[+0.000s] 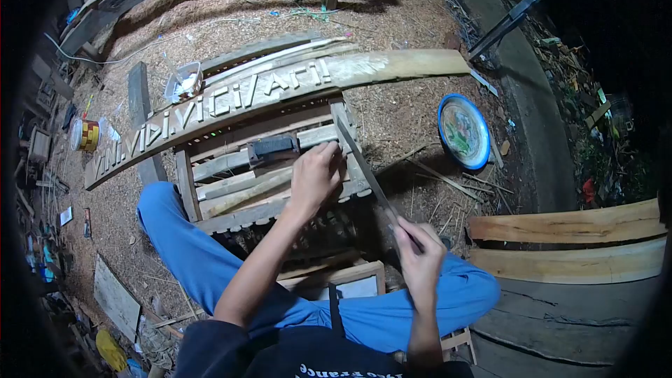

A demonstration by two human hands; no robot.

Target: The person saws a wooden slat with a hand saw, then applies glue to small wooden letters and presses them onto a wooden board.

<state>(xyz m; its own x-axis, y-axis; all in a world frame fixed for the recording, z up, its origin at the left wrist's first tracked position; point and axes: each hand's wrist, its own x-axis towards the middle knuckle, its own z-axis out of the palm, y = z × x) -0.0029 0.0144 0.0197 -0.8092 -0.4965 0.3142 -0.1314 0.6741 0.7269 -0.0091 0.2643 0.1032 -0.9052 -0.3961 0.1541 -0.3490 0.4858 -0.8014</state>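
My right hand (420,248) is wrapped round the handle end of a long flat blade (371,178), whose far end lies over the right edge of a slatted wooden stand (185,182). Over the stand's slats, left of the blade, my left hand (317,171) is closed with its fingers curled; what it pinches, if anything, is hidden. A dark block (273,147) sits on the slats left of that hand. Beyond it, a long board (413,63) with raised letters (224,101) lies across the stand.
A blue-rimmed round tray (485,143) is on the ground at the right. Two planks (567,262) lie at the lower right. A clear tub (183,82) and a yellow-and-red bucket (87,136) stand at the left. A metal post (514,17) slants at the upper right.
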